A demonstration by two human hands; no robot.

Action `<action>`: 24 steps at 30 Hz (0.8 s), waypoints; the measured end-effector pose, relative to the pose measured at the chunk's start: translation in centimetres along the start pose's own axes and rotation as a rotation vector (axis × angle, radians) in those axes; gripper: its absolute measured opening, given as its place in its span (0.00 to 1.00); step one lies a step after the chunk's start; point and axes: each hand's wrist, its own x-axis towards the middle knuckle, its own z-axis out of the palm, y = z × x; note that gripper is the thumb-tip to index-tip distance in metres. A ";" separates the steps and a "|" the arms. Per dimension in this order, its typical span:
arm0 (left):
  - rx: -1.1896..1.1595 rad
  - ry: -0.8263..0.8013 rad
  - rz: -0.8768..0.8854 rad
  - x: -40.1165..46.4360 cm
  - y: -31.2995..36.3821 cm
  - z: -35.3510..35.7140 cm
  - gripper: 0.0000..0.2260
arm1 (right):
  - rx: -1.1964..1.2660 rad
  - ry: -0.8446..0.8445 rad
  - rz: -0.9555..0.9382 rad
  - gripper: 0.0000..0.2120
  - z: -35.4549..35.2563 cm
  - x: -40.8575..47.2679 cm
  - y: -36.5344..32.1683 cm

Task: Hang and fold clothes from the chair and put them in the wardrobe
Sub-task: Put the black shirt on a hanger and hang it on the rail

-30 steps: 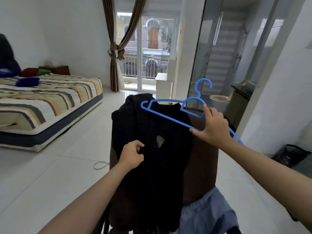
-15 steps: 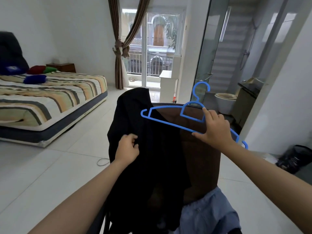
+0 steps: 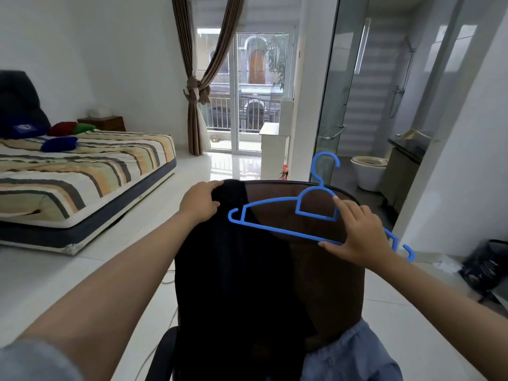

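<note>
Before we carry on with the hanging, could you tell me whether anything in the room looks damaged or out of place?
The near corner of the mattress base looks torn, with pale material showing through the dark cover. A thin cord lies loose on the floor tiles beside the chair. Nothing else stands out.

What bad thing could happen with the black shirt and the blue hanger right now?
1. The left hand grips only the top edge of the black garment; most of it hangs loose over the chair, so it might slip down or snag.
2. The right hand holds the blue hanger off-centre, so its far end may tip.
3. The light blue clothing below could get dragged off.
</note>
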 end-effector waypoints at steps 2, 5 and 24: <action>0.051 0.022 0.001 -0.4 -0.2 0.7 0.22 | -0.004 0.001 0.010 0.47 0.1 -0.6 0.2; 0.072 0.038 0.013 -0.6 -0.4 1.0 0.19 | 0.034 0.033 0.075 0.47 0.2 -1.1 0.1; 0.187 0.067 -0.114 0.8 4.3 2.7 0.22 | 0.008 0.038 0.224 0.48 1.3 -3.8 0.7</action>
